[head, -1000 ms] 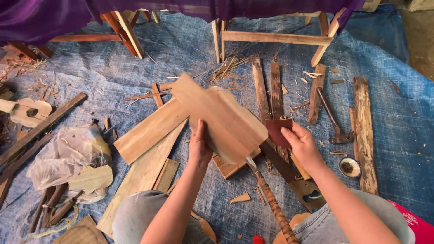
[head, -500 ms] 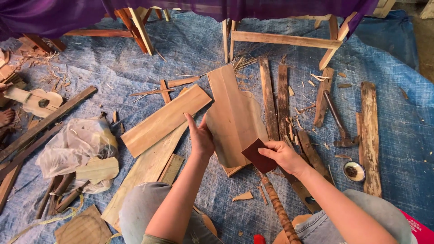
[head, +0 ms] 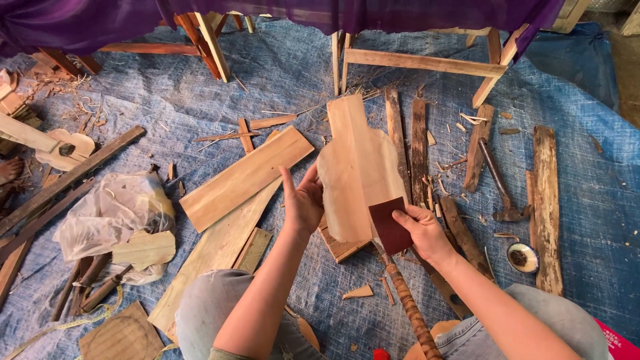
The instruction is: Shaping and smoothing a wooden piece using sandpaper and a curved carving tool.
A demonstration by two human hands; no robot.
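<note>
- Left hand (head: 303, 203) steadies the pale shaped wood piece (head: 357, 167) at its left edge, centre of frame; fingers spread, palm against the edge, more a brace than a closed grip.
- Right hand (head: 420, 230) pinches a dark reddish sandpaper square (head: 390, 225) between thumb and fingers, pressed on the lower right corner of the piece.
- Piece looks cut to outline already: narrow neck at top, wider rounded body below. Face reads pale and fairly even, so my guess is shaping is done and surface sanding is under way; can't tell how smooth.
- Lower end rests over a small wood block (head: 341, 247) above the knees.
- Unused nearby: hammer (head: 500, 187) at right, light planks (head: 243, 177) left of centre, plastic bag (head: 113, 213) at left, all on blue tarp (head: 587, 187).
</note>
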